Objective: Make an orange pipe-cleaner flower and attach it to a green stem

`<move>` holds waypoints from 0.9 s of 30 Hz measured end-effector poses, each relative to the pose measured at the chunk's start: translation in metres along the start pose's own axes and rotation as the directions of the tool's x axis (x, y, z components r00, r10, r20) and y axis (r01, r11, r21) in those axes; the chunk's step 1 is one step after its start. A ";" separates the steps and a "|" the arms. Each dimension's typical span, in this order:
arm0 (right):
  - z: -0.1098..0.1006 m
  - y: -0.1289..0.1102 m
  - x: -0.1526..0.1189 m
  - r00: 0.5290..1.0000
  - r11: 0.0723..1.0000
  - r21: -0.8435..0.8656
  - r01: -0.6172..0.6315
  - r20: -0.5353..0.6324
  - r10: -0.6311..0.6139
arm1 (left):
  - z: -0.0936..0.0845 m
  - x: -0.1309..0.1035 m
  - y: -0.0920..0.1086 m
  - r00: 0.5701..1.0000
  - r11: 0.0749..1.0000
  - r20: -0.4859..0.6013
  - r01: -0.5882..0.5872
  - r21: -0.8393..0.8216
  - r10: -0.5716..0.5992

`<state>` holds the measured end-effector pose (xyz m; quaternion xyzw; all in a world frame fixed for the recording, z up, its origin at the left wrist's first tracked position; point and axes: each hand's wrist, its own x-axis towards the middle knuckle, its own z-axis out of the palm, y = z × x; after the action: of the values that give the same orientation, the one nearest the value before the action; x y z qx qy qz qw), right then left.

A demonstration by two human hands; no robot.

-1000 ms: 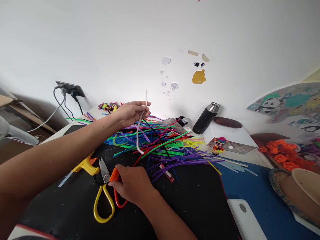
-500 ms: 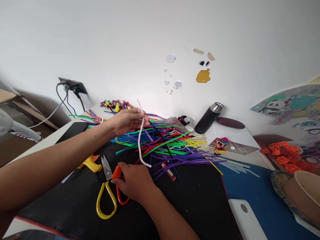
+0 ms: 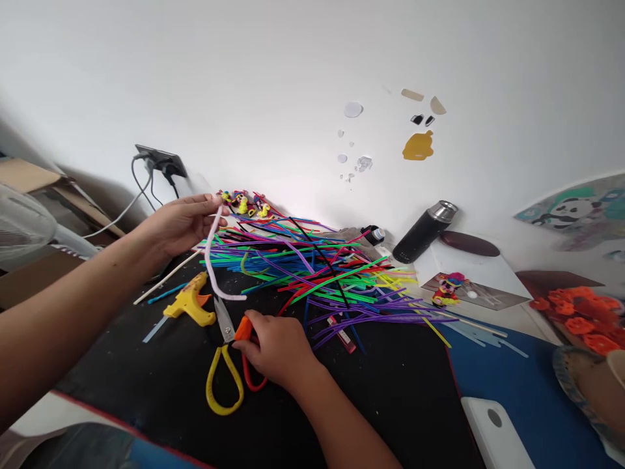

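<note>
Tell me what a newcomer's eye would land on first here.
Most likely the bright tangle of pipe cleaners across the back of the black mat. Next, probably, the white pipe cleaner curving down from the left hand. Then the big scissors at the right hand, just right of the yellow glue gun.

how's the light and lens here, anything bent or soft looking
In the head view, the wall is brightest low in the middle, duller toward the corners; in the head view, wide-angle stretch seems to lean the flask; in the head view, the scissors read clearly, the fan looks softer.
</note>
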<state>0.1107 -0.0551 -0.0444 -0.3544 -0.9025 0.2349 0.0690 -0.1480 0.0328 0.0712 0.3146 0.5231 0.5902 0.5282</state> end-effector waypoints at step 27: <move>0.004 0.002 -0.002 1.000 1.000 0.022 -0.013 -0.020 0.013 | -0.093 0.001 -0.026 0.976 0.455 0.150 -0.065 0.888 -0.155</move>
<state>0.1122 -0.0562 -0.0485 -0.3617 -0.8968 0.2419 0.0803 -0.2262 0.0046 0.0231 0.5898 0.7033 0.1798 0.3538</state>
